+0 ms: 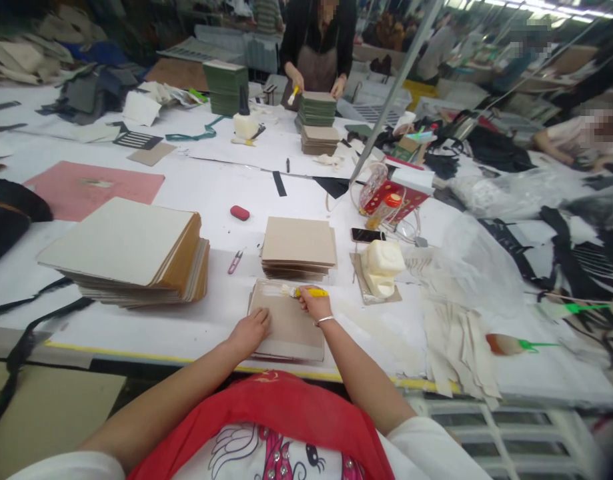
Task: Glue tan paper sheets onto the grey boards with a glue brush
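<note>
A low stack of brown boards (296, 331) lies at the table's front edge. My left hand (251, 332) rests flat on its left side, fingers spread, holding nothing. My right hand (315, 303) is closed round a yellow-handled brush (311, 292), whose pale bristles touch the top board near its far edge, where a whitish strip shows. Just behind stands a second stack of brown boards (299, 241). To the left is a taller stack of large boards (126, 243). A cut-open cream plastic container (383, 263) sits on a piece of board to the right.
Pink snips (235, 261), a red case (239, 213) and a phone (367, 235) lie around the stacks. Fabric strips (459, 347) and a glue bottle (503, 345) are at the right. A slanted metal pole (393, 93) rises behind. Across the table, a person (320, 47) holds another brush.
</note>
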`<state>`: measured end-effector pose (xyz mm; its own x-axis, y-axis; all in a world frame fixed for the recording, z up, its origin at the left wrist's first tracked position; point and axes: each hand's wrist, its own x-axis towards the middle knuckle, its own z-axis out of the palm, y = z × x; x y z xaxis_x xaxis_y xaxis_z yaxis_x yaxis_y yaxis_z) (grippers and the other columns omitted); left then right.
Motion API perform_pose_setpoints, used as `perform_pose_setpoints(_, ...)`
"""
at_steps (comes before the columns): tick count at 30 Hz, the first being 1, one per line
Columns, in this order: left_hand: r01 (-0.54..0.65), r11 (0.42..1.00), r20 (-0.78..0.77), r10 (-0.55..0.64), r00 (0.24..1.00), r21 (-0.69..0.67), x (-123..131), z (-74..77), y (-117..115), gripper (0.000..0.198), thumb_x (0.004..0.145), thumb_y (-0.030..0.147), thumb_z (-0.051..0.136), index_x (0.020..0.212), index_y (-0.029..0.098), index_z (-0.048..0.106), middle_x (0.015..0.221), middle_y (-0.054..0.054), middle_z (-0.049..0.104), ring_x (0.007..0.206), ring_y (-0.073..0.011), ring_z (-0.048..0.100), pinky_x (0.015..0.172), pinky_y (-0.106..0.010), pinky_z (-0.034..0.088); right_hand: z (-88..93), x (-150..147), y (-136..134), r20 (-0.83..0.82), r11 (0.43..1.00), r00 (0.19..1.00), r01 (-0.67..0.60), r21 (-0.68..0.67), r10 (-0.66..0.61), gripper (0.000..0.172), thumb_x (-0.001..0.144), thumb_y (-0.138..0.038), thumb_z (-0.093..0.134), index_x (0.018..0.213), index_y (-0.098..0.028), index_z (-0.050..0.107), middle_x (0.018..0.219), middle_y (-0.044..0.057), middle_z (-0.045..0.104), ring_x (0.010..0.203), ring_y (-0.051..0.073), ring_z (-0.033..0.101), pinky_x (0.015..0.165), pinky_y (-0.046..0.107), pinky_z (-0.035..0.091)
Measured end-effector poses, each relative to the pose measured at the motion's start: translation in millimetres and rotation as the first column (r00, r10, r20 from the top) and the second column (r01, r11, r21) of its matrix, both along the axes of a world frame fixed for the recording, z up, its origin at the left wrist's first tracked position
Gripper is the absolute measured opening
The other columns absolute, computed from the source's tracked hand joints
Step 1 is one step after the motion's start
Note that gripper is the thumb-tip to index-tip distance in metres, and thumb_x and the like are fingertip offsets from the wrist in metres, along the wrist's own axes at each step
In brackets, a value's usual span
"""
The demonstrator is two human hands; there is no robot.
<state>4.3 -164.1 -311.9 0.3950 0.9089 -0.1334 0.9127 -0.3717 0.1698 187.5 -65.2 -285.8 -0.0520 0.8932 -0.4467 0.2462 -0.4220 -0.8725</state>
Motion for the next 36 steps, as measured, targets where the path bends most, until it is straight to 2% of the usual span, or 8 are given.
perform_pose_setpoints(9, -0.008, 1.0, -0.002, 0.008, 1.0, 0.019, 1.3, -1.3, -2.2, 0.034, 0.083, 0.031, 0.043, 0.111, 0.015, 0.052, 0.122, -0.011, 0.049, 0.115, -0.0214, 0.042, 0.098, -0.032, 0.033, 14.9, 119.3, -28.2, 0.107, 0.984, 0.986, 0.117, 0.132, -0.132, 0.035, 0.076, -0.044, 0.046, 0.097, -0.018, 0.055, 0.066, -0.001, 0.061, 0.046, 0.008, 0.055, 0.041, 0.017, 0.041)
perform_pose_setpoints(12, -0.023, 1.0, 0.018, 0.023, 1.0, 0.018, 2.7, -2.1, -2.1, 0.032, 0.083, 0.031, 0.044, 0.11, 0.016, 0.053, 0.122, -0.011, 0.049, 0.115, -0.0218, 0.042, 0.097, -0.033, 0.035, 2.1, 149.0, -41.6, 0.268, 0.958, 0.953, 0.065, 0.279, -0.143, 0.038, 0.084, -0.042, 0.035, 0.113, -0.02, 0.045, 0.08, 0.002, 0.063, 0.058, 0.009, 0.059, 0.051, 0.019, 0.043)
perform_pose_setpoints(16, -0.045, 0.999, 0.014, 0.046, 0.999, -0.019, 5.9, 2.5, -1.6, 0.031, 0.082, 0.03, 0.045, 0.108, 0.017, 0.055, 0.123, -0.01, 0.049, 0.115, -0.022, 0.043, 0.096, -0.033, 0.036, -45.3, 163.3, -46.6, 0.785, 0.906, 0.614, -0.282, 0.315, -0.081, 0.026, 0.086, -0.027, 0.038, 0.107, -0.017, 0.05, 0.083, 0.006, 0.061, 0.075, 0.015, 0.056, 0.064, 0.023, 0.04)
perform_pose_setpoints(18, -0.058, 0.998, 0.013, 0.058, 0.998, -0.033, 7.4, 5.1, -1.4, 0.03, 0.082, 0.03, 0.046, 0.108, 0.018, 0.055, 0.123, -0.01, 0.049, 0.115, -0.0218, 0.043, 0.095, -0.033, 0.037, -70.7, 160.1, -44.3, 0.901, 0.867, 0.431, -0.429, 0.255, -0.051, 0.024, 0.083, -0.018, 0.04, 0.104, -0.016, 0.052, 0.083, 0.009, 0.059, 0.079, 0.017, 0.053, 0.067, 0.025, 0.038)
perform_pose_setpoints(20, -0.056, 0.998, 0.006, 0.056, 0.998, -0.038, 8.6, 6.3, -1.1, 0.03, 0.082, 0.029, 0.046, 0.108, 0.018, 0.055, 0.122, -0.01, 0.05, 0.114, -0.0216, 0.043, 0.094, -0.033, 0.037, -89.7, 155.9, -42.2, 0.927, 0.841, 0.374, -0.491, 0.226, -0.03, 0.026, 0.081, -0.012, 0.04, 0.104, -0.015, 0.052, 0.078, 0.009, 0.057, 0.077, 0.018, 0.05, 0.067, 0.026, 0.037)
perform_pose_setpoints(28, -0.039, 0.999, -0.015, 0.039, 0.999, -0.021, 8.5, 4.5, -0.8, 0.032, 0.083, 0.03, 0.044, 0.109, 0.016, 0.054, 0.121, -0.011, 0.05, 0.113, -0.0224, 0.044, 0.094, -0.034, 0.037, -103.8, 162.5, -48.9, 0.901, 0.816, 0.431, -0.507, 0.279, -0.04, 0.026, 0.08, -0.008, 0.037, 0.099, -0.016, 0.054, 0.072, 0.007, 0.056, 0.075, 0.017, 0.049, 0.07, 0.026, 0.037)
perform_pose_setpoints(31, -0.054, 0.998, 0.012, 0.054, 0.998, -0.041, 7.0, 6.1, 1.1, 0.033, 0.08, 0.028, 0.048, 0.109, 0.015, 0.054, 0.119, -0.012, 0.051, 0.111, -0.0236, 0.046, 0.093, -0.035, 0.039, -80.9, 157.6, -53.5, 0.842, 0.839, 0.524, -0.396, 0.374, -0.129, 0.023, 0.084, -0.017, 0.034, 0.1, -0.014, 0.05, 0.074, 0.006, 0.056, 0.072, 0.017, 0.052, 0.067, 0.026, 0.038)
perform_pose_setpoints(36, -0.114, 0.993, 0.297, 0.098, 0.95, 0.036, 26.0, 19.1, 8.9, 0.047, 0.077, 0.031, 0.051, 0.121, 0.015, 0.043, 0.124, -0.013, 0.046, 0.113, -0.0249, 0.043, 0.096, -0.04, 0.036, -20.8, 136.3, -61.4, 0.446, 0.839, 0.877, -0.102, 0.534, -0.177, 0.022, 0.083, -0.032, 0.041, 0.1, -0.018, 0.042, 0.079, 0.002, 0.058, 0.07, 0.013, 0.056, 0.065, 0.024, 0.042)
